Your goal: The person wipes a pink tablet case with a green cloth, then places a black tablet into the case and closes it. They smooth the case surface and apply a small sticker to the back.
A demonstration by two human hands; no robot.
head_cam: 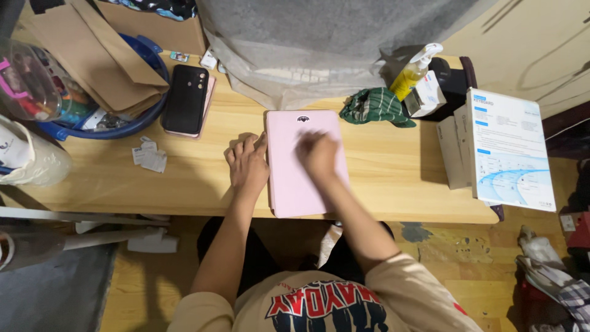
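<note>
The wooden table [184, 184] spreads out under both my hands, and beyond my fingertips a big grey plastic-covered bundle [319, 43] sits at its far edge. Off past my right fingers, well apart from them, a white box with blue printing [510, 150] stands near the table's end. Far out beyond my left fingers a blue basin [132, 120] holds brown paper bags [98, 55]. The pink flat case [304, 163] lies directly under my right hand [318, 155], which rests on its upper half; this hand is blurred, so I cannot tell whether its fingers are spread or curled, only that it lies on the cover and grasps nothing I can see. My left hand [247, 165] lies flat and released on the table, fingers spread, its fingertips touching the case's left edge. Just beyond my left fingers lies a black phone [184, 98] on something pink. Beyond my right fingers, near the case's far corner, are a crumpled green cloth [373, 106] and a yellow spray bottle [413, 72]. To the outside of my left fingers sit small paper scraps [150, 155]
</note>
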